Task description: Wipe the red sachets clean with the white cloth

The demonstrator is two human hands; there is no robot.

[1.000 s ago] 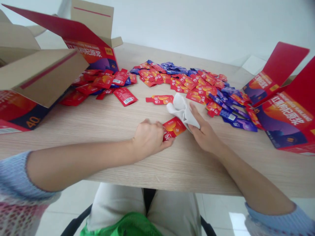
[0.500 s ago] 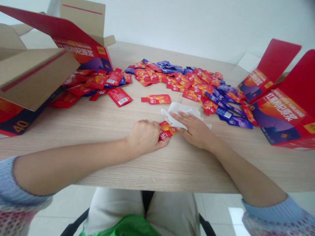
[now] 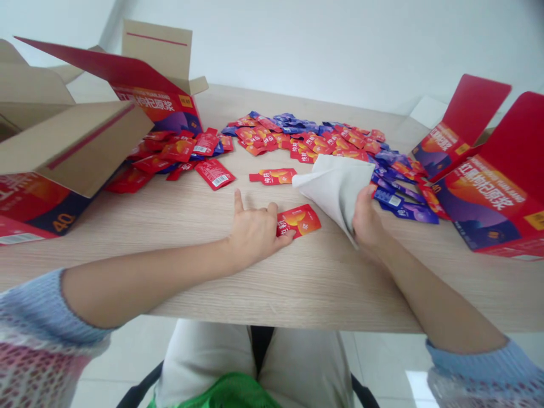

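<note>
A red and orange pouch (image 3: pixel 302 220) lies flat on the table with its left end under my left hand (image 3: pixel 257 229). The thumb rests on the pouch's lower edge, and one finger sticks up apart from the rest. Gripped in my right hand (image 3: pixel 369 222) is a white cloth (image 3: pixel 334 178), raised off the pouch and hanging in a loose cone. Part of the cloth covers the piled pouches behind it. A second red pouch (image 3: pixel 277 176) lies alone just beyond my left hand.
Red and purple pouches (image 3: pixel 314 141) form a long curved pile at the back. Another heap of red pouches (image 3: pixel 178 148) lies by two open cartons (image 3: pixel 157 107) on the left. Two more open cartons (image 3: pixel 488 198) stand at the right. The table's front edge (image 3: pixel 272 324) is near my lap.
My right hand has gone from pressing the cloth flat on the pouch to lifting it up and right, uncovering the pouch. A finger of my left hand has straightened. The view has shifted slightly.
</note>
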